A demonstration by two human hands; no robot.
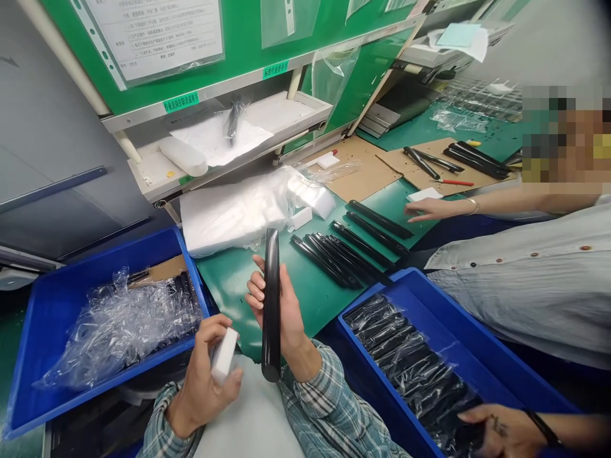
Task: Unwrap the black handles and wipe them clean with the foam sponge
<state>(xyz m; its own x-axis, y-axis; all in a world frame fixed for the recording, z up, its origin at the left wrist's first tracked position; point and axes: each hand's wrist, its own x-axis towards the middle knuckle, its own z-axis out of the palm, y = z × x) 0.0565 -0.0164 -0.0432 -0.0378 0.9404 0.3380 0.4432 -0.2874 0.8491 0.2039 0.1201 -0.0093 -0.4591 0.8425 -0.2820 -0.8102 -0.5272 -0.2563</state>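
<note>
My right hand (281,305) grips a long glossy black strip (272,299), holding it upright above the green mat (229,280). My left hand (203,375) pinches a small white block (223,354) just left of the strip's lower end. Several more black strips (344,251) lie in a row on the mat beyond. Both my sleeves are plaid.
A blue bin (57,305) on the left holds crumpled clear bags. A second blue bin (458,362) on the right holds bagged black strips, with another person's hand (496,429) in it. A co-worker's hand (429,208) rests on the mat at right. White foam sheets (233,213) lie behind.
</note>
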